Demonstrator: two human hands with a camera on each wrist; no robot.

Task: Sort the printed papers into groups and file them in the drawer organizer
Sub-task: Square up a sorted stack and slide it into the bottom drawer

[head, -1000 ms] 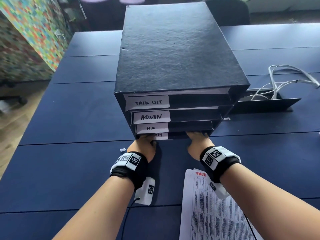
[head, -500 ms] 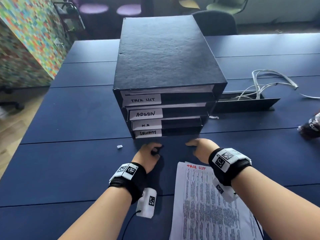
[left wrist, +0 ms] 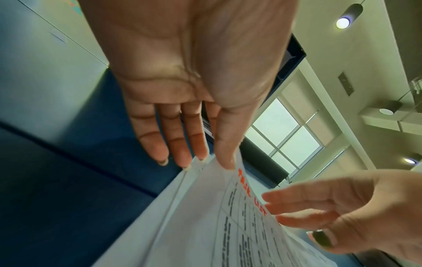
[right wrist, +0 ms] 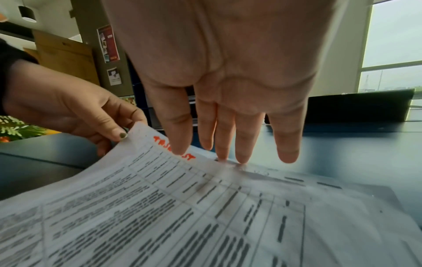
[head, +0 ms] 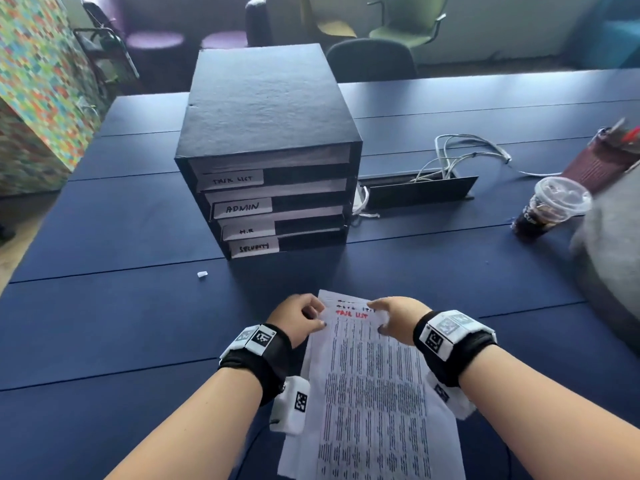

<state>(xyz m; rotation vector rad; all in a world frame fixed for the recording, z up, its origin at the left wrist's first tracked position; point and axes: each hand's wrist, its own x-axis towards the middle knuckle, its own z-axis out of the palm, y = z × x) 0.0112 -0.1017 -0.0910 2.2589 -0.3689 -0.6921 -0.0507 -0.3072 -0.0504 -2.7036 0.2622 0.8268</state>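
Note:
The black drawer organizer (head: 270, 133) stands mid-table with its drawers pushed in, labelled TASK LIST, ADMIN, H.R and SECURITY from the top down. A stack of printed papers (head: 374, 393) lies in front of me, and its top sheet (right wrist: 137, 198) carries a red "TASK LIST" heading. My left hand (head: 299, 318) pinches that sheet's top left corner, which is lifted off the stack. My right hand (head: 394, 317) holds the sheet's top edge, with the thumb on the red heading and the fingertips (right wrist: 221, 157) on the sheet below.
A lidded plastic cup (head: 554, 206) and a grey bundle (head: 613, 265) sit at the right. White cables (head: 467, 154) spill from an open cable tray (head: 422, 190) beside the organizer. A small white scrap (head: 202, 274) lies on the blue table (head: 121, 306). Chairs stand beyond it.
Both hands left the organizer's bottom drawer and came back toward me, and they now hold the top sheet. The view has pulled back from the organizer.

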